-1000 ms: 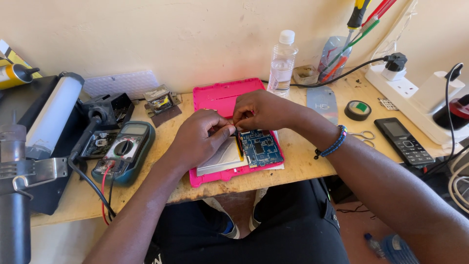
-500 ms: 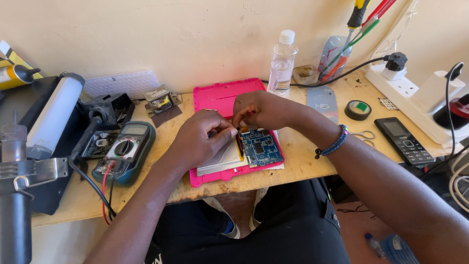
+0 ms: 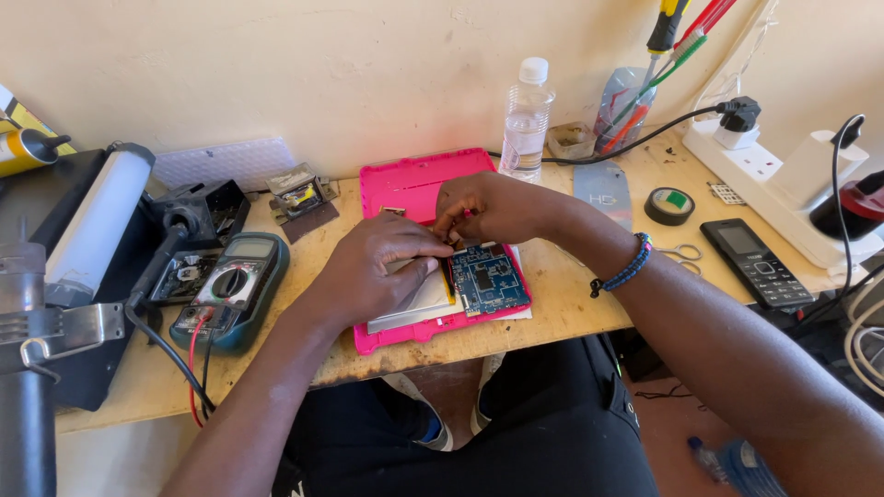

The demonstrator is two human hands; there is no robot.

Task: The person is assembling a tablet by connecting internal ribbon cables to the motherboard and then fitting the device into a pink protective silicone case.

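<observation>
An opened pink tablet shell [image 3: 410, 179] lies in the middle of the wooden bench. Inside it sit a blue circuit board [image 3: 488, 278] and a silvery flat battery [image 3: 416, 299]. My left hand [image 3: 373, 271] rests over the battery, its fingertips pinched at the board's upper left corner. My right hand [image 3: 493, 207] comes in from the right and meets it there, fingertips pinched together on a small part I cannot make out. A beaded bracelet [image 3: 624, 268] circles my right wrist.
A multimeter [image 3: 232, 285] with red and black leads lies left of the shell, beside a black tool box [image 3: 198, 216]. A plastic bottle [image 3: 526, 120], tape roll [image 3: 669, 205], small scissors [image 3: 681, 250], black phone [image 3: 756, 262] and white power strip [image 3: 783, 184] stand at the right.
Both hands stay at the same corner of the board; the fingers shift only slightly.
</observation>
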